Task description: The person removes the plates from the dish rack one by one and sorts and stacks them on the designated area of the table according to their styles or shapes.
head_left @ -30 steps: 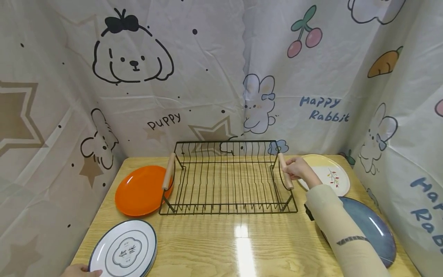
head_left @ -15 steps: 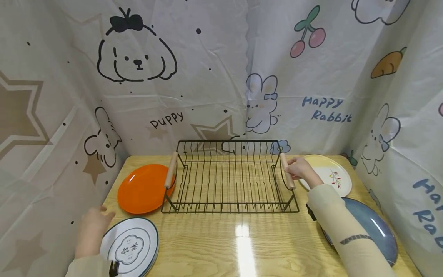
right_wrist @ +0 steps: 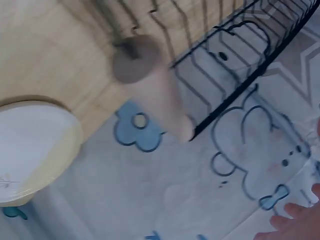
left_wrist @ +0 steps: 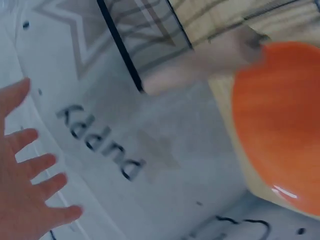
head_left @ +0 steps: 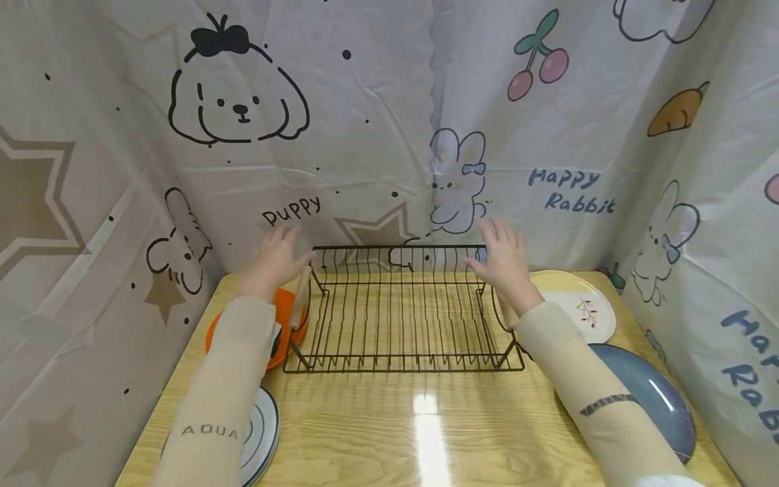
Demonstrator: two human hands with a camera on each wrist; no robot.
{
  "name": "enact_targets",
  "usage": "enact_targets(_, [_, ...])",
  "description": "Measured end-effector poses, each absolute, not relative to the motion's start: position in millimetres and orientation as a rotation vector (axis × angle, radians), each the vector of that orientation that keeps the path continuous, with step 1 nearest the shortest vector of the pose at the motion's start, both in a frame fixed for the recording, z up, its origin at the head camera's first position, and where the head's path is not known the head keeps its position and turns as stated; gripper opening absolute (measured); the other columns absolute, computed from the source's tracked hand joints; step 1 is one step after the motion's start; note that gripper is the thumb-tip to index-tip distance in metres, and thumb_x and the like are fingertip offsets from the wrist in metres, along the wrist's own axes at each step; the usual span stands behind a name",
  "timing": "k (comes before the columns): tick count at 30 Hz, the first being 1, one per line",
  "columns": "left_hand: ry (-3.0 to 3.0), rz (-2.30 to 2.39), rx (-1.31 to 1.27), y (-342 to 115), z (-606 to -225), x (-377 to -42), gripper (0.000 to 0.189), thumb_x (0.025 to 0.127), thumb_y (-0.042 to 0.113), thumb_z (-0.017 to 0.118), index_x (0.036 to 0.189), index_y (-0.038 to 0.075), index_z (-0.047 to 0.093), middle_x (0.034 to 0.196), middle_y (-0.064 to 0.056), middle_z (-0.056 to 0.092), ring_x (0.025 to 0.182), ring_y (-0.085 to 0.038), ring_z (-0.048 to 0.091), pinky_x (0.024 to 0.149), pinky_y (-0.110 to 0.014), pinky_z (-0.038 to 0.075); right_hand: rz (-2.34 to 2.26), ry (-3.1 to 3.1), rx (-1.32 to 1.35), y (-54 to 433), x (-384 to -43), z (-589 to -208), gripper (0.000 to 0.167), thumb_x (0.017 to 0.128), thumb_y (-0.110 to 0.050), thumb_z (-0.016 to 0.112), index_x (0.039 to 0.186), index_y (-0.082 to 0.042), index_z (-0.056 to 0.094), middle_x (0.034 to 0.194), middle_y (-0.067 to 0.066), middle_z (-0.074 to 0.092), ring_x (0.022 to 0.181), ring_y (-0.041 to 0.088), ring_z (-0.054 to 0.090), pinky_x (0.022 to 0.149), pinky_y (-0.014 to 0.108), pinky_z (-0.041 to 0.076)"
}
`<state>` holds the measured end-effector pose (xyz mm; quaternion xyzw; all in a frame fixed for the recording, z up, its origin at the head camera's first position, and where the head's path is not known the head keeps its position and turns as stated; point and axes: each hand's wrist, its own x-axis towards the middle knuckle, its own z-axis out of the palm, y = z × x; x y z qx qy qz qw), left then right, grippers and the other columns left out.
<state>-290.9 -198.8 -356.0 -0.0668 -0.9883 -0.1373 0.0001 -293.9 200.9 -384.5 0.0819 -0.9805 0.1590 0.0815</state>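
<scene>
A black wire dish rack (head_left: 402,325) with two wooden handles stands at the middle back of the table. Both hands are raised over its ends and hold nothing. The left hand (head_left: 272,264) has its fingers spread above the rack's left wooden handle (head_left: 299,297); in the left wrist view the fingers (left_wrist: 42,162) are apart from the handle. On the other side the right hand (head_left: 504,264) hovers with spread fingers over the right wooden handle (right_wrist: 155,92). Beneath the left forearm, an orange plate (left_wrist: 280,120) is partly covered.
White blue-rimmed plates (head_left: 265,429) lie stacked at the front left, partly under the left sleeve. A cream and white plate (head_left: 584,297) is at the back right, and a dark blue plate (head_left: 651,392) in front of it. Printed curtains (head_left: 365,155) enclose the table (head_left: 353,426).
The left hand has left the stacked plates and risen forward to the rack's left end. The right hand has let go of the right handle and lifted above it.
</scene>
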Motion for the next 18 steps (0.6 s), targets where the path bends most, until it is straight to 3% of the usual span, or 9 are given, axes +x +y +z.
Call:
enact_targets(2, [-3.091, -0.365, -0.234, -183, -353, -297, 0.075, 0.091, 0.053, 0.042, 0.148, 0.015, 0.011, 0.151, -0.019, 0.006, 0.136, -0.042, 0.003, 0.105, -0.064, 0.002, 0.414, -2.912, 0.280, 190, -296, -381, 0.086, 0.084, -0.052, 0.056, 0.148, -0.025, 0.006, 0.152, 0.016, 0.005, 0.137, 0.037, 0.001, 0.108, 0.059, -0.002])
enact_targets(6, [-3.036, -0.265, -0.265, -156, -358, -299, 0.077, 0.089, 0.059, 0.039, 0.149, 0.024, 0.006, 0.153, -0.013, -0.003, 0.137, -0.038, -0.006, 0.104, -0.064, -0.008, 0.412, -2.951, 0.302, 173, -297, -383, 0.085, 0.083, -0.064, 0.046, 0.148, -0.029, 0.001, 0.153, 0.010, -0.007, 0.137, 0.034, -0.012, 0.105, 0.061, -0.010])
enact_targets(11, [-3.031, -0.156, -0.254, -135, -384, -292, 0.078, 0.087, 0.064, 0.037, 0.148, 0.028, 0.005, 0.153, -0.009, -0.004, 0.137, -0.036, -0.007, 0.102, -0.067, -0.006, 0.364, -3.024, 0.301, 161, -293, -398, 0.083, 0.083, -0.071, 0.034, 0.147, -0.032, -0.001, 0.153, 0.012, -0.007, 0.135, 0.038, -0.012, 0.103, 0.066, -0.008])
enact_targets(18, [-3.145, -0.107, -0.218, -119, -422, -278, 0.079, 0.085, 0.069, 0.032, 0.147, 0.031, 0.003, 0.152, -0.007, -0.012, 0.136, -0.036, -0.014, 0.103, -0.067, -0.001, 0.328, -3.111, 0.299, 153, -285, -423, 0.082, 0.084, -0.069, 0.036, 0.148, -0.030, 0.004, 0.152, 0.014, -0.007, 0.135, 0.044, -0.005, 0.102, 0.067, -0.006])
